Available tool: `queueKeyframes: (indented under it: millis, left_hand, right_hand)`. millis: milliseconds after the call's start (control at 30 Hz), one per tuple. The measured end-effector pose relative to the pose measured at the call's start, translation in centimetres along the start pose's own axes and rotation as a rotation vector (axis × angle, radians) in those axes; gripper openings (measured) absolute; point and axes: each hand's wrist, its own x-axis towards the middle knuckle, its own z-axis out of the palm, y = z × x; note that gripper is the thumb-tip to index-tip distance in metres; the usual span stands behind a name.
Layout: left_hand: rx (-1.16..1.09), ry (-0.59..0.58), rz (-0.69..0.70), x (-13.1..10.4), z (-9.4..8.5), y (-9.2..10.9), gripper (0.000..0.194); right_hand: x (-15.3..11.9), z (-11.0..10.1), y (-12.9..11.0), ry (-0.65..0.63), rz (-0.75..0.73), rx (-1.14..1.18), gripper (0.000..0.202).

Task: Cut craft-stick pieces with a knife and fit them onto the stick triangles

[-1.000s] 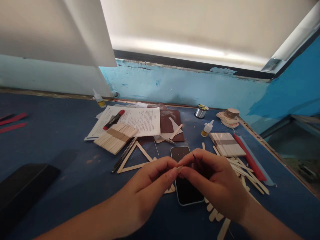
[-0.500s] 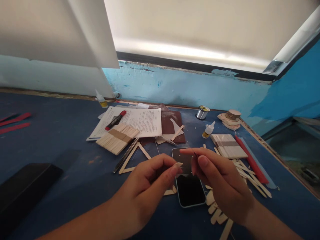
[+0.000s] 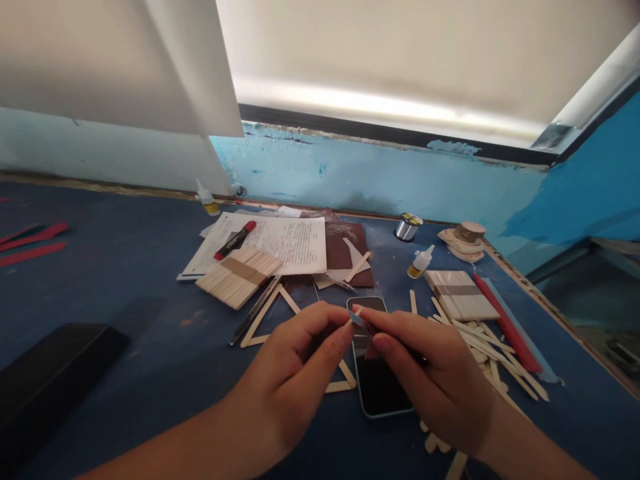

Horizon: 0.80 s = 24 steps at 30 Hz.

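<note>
My left hand [image 3: 305, 360] is closed in a pinch on the end of a small pale piece of craft stick [image 3: 358, 311]. Facing it, my right hand [image 3: 430, 367] pinches a small, flat blue-grey piece [image 3: 357, 319] that looks like a blade, pressed against the wood. Most of both pieces is hidden by the fingers. Below the hands lies a smartphone [image 3: 383, 390], dark screen up. Triangle frames made of craft sticks [image 3: 261, 317] lie partly behind my left hand. Loose craft sticks [image 3: 493, 350] are scattered around and under my right hand.
Banded stick bundles lie left [image 3: 237, 277] and right [image 3: 463, 295]. Papers [image 3: 295, 243] with a marker [image 3: 235, 240] are at the back. A glue bottle [image 3: 420, 262], a wire spool [image 3: 408, 227] and red strips [image 3: 507, 323] stand or lie rightward. A black box [image 3: 60, 373] sits left.
My right hand has moved left, and its fingertips now meet those of my left hand at the wood piece. The blue-grey piece has come into sight. The view has shifted slightly.
</note>
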Motion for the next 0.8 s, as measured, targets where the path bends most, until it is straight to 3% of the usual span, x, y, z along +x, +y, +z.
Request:
queueKeyframes:
  millis: [233, 433, 667, 800]
  left_hand:
    - [-0.181, -0.064, -0.035, 0.1, 0.3, 0.1, 0.016]
    - [-0.183, -0.125, -0.109, -0.4, 0.2, -0.4, 0.02]
    - [-0.541, -0.232, -0.243, -0.5, 0.6, -0.6, 0.034]
    - [-0.64, -0.251, -0.298, -0.3, 0.8, -1.0, 0.034]
  right_hand:
    - [-0.1, -0.1, 0.2, -0.024, -0.05, -0.03, 0.04]
    - [-0.2, -0.1, 0.2, -0.023, -0.069, -0.014, 0.04]
    - [-0.4, -0.1, 0.4, -0.053, -0.11, 0.017, 0.044]
    - [-0.5, 0.1, 0.4, -0.053, -0.101, -0.018, 0.043]
